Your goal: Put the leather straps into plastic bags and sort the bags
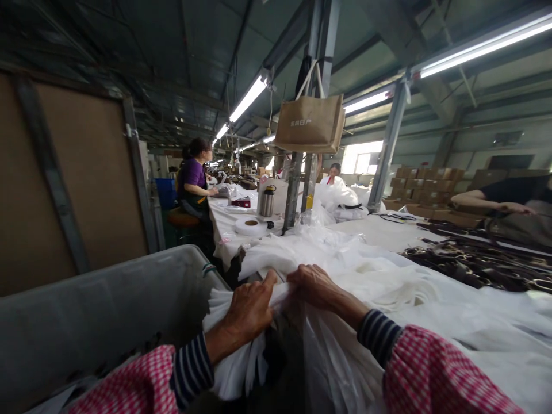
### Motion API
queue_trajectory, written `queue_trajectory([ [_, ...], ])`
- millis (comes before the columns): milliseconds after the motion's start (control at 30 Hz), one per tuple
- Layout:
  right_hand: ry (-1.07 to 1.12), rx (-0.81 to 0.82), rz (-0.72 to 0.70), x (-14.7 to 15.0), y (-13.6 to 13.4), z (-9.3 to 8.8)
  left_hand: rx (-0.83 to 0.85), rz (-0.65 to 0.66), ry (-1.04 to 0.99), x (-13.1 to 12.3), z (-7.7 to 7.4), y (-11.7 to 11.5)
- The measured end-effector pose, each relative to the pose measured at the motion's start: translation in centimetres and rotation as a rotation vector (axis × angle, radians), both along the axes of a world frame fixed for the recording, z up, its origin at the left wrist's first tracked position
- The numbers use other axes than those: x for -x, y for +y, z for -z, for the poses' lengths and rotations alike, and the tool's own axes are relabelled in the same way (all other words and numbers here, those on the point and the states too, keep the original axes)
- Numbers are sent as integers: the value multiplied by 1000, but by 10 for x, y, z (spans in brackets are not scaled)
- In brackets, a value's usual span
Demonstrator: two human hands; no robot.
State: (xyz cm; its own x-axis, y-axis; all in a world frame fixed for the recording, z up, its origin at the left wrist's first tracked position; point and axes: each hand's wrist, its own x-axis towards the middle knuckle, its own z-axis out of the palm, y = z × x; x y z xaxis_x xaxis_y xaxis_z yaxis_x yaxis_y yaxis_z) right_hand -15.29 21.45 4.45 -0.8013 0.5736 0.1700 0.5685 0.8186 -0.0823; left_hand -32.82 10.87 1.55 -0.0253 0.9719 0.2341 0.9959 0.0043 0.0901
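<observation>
My left hand [249,306] is closed around a bundle of thin white sheets [233,368], which fans out and hangs down below it at the table's near edge. Close beside it, my right hand [314,286] grips the narrow gathered end of the same bundle, its fingertips partly hidden. Clear plastic film [332,351] hangs below my right wrist. More white sheets [388,287] lie heaped on the table to the right. Whether they are soft foam or fabric, I cannot tell.
A large grey bin [129,276] stands at left. A steel post [297,195] carries a brown tote bag [309,123]. Tape roll [250,226] and thermos [267,201] stand left of it. Dark straps [483,264] lie at right. Co-workers [194,178] sit around the table.
</observation>
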Motion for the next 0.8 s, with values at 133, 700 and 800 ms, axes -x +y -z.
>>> queue_trajectory([
  [133,11,-5,-1,0,0,1,-27,22,-62,11,4,-7],
  [700,303,4,141,-71,-43,7,3,199,-148,3,-5,-31],
  [800,304,11,118,-71,-42,5,3,333,-223,13,-9,-22],
])
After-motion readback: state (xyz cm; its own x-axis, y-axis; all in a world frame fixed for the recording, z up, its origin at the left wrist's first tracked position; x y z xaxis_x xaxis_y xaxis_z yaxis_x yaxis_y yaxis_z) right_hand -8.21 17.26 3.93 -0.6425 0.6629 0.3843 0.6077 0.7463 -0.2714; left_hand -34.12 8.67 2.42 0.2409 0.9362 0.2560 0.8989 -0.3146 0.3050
